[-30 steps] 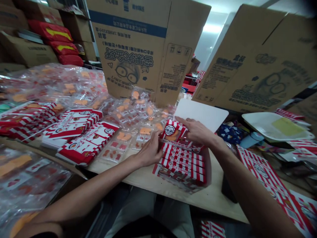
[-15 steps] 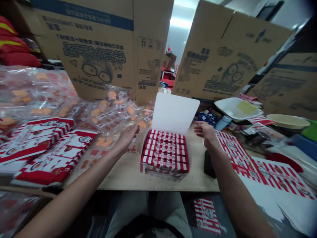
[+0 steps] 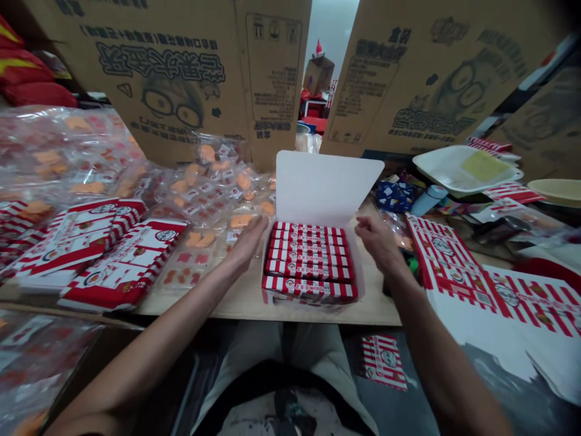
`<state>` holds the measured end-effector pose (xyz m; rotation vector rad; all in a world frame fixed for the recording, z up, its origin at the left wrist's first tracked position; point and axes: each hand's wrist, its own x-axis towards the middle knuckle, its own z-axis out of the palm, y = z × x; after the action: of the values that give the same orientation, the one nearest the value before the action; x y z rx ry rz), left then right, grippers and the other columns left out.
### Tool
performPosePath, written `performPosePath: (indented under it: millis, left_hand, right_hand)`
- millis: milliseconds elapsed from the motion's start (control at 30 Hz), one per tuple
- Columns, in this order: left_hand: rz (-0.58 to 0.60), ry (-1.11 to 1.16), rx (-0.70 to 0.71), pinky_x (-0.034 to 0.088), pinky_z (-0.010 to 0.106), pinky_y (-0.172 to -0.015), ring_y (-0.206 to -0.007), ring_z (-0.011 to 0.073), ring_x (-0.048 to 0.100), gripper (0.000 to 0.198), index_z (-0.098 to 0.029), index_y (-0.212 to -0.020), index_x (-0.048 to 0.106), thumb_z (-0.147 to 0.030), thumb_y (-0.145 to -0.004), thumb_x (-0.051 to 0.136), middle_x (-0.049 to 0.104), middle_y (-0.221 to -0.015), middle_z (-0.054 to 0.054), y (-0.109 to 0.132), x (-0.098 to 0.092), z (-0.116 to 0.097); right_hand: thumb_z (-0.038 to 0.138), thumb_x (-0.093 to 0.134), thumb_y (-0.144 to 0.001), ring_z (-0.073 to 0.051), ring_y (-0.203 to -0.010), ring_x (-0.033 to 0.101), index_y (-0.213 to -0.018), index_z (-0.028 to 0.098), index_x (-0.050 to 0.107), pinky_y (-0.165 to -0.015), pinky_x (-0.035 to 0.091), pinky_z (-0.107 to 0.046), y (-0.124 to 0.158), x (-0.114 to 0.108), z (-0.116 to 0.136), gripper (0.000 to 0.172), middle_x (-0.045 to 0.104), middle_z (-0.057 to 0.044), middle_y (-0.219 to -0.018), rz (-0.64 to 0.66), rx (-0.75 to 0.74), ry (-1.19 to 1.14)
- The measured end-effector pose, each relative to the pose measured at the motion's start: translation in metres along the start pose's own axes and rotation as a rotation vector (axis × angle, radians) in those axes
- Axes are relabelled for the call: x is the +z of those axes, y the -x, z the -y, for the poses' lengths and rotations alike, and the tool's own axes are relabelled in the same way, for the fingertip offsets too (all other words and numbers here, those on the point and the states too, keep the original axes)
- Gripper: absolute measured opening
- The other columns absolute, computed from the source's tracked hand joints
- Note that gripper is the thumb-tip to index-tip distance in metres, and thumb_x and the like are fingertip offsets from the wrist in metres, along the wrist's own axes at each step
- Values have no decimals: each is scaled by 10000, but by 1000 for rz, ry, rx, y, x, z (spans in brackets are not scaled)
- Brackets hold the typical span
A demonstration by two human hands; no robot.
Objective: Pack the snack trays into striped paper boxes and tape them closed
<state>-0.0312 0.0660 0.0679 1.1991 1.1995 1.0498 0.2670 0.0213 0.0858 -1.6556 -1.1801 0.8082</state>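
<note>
An open carton (image 3: 311,289) stands on the table in front of me, filled with a row of small red-and-white striped boxes (image 3: 313,254). Its white lid (image 3: 324,184) is raised at the far side. My left hand (image 3: 249,241) is by the carton's left side, fingers stretched out and close together, holding nothing that I can see. On the opposite side, my right hand (image 3: 376,237) has loosely bent fingers near the carton's far right corner and shows nothing in its grasp. Whether either hand touches the carton walls is hard to make out.
Clear bags of orange and red pieces (image 3: 200,188) cover the table's left. Folded striped cartons (image 3: 127,263) lie there too, with flat striped sheets (image 3: 494,297) at right. A white tray (image 3: 454,169) and tall brown cardboard boxes (image 3: 181,79) stand behind.
The view has tilted down. My hands have come closer to the carton's sides, the left moving right. The raised lid looks wider, and the carton appears slightly further right.
</note>
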Motion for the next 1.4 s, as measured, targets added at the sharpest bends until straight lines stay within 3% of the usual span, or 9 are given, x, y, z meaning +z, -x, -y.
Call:
performPosePath:
  millis: [67, 167, 233, 367, 633, 800, 967, 1167, 1400]
  left_hand:
    - [-1, -292, 250, 500, 389, -994, -1112, 258, 656, 355, -187, -1130, 664, -453, -903, 606, 723, -1182, 92, 1, -6, -20]
    - [225, -688, 529, 516, 328, -812, -822, 200, 664, 227, -181, -902, 708, -343, -933, 552, 735, -875, 51, 14, -4, -45]
    - [293, -879, 621, 506, 315, -776, -790, 193, 663, 232, -186, -839, 725, -276, -940, 536, 734, -850, 56, 19, -2, -52]
    - [220, -1084, 649, 515, 334, -809, -886, 227, 694, 232, -177, -885, 755, -173, -913, 525, 758, -960, 98, 2, -4, -49]
    - [659, -1354, 770, 510, 311, -857, -1064, 244, 683, 457, -245, -1235, 678, -136, -794, 627, 736, -1190, 74, -53, 18, -49]
    - [689, -1516, 756, 517, 358, -857, -1032, 287, 687, 376, -185, -1149, 690, -237, -779, 720, 737, -1126, 120, -70, 43, -38]
    - [641, -1543, 794, 498, 376, -925, -1113, 300, 654, 361, -159, -1169, 656, -174, -809, 679, 700, -1185, 143, -59, 60, -30]
    - [475, -1558, 764, 503, 412, -887, -1105, 323, 635, 404, -144, -1258, 560, -184, -860, 615, 670, -1174, 170, -49, 58, -30]
    - [604, -1587, 843, 449, 444, -985, -1123, 334, 628, 451, -123, -1206, 600, -198, -772, 694, 671, -1180, 185, -57, 68, -32]
  right_hand:
    - [250, 521, -886, -253, -1100, 631, -1118, 201, 669, -980, 473, -368, -10, 0, 21, 280, 716, -101, -1138, 110, -213, 199]
    - [164, 476, -876, -243, -1085, 651, -1150, 150, 687, -985, 475, -351, -24, 22, 42, 346, 722, -125, -1169, 431, -501, 525]
    - [148, 557, -818, -267, -1116, 645, -1182, 146, 687, -1002, 464, -366, -31, 42, 48, 388, 714, -132, -1216, 576, -577, 714]
    - [278, 563, -900, -281, -1032, 681, -1237, 204, 654, -856, 494, -350, -37, 64, 47, 358, 723, -120, -1186, 724, -619, 1129]
    - [143, 569, -843, -303, -986, 668, -1303, 152, 557, -759, 475, -359, -11, 68, 51, 460, 677, -156, -1164, 554, -563, 1284]
    - [48, 409, -897, -308, -1064, 608, -1158, 122, 610, -833, 444, -387, 33, 74, 50, 337, 628, -183, -1187, 331, -521, 1279]
    - [289, 359, -1027, -351, -1093, 566, -1332, 92, 557, -876, 406, -479, 76, 82, 30, 413, 628, -204, -1236, 345, -562, 1204]
    - [290, 315, -1032, -350, -1083, 547, -1452, 68, 475, -899, 377, -500, 79, 81, 15, 501, 609, -225, -1300, 332, -622, 1126]
    - [320, 339, -1030, -346, -1099, 529, -1479, 90, 466, -908, 374, -494, 78, 79, 14, 521, 627, -202, -1270, 296, -635, 1079]
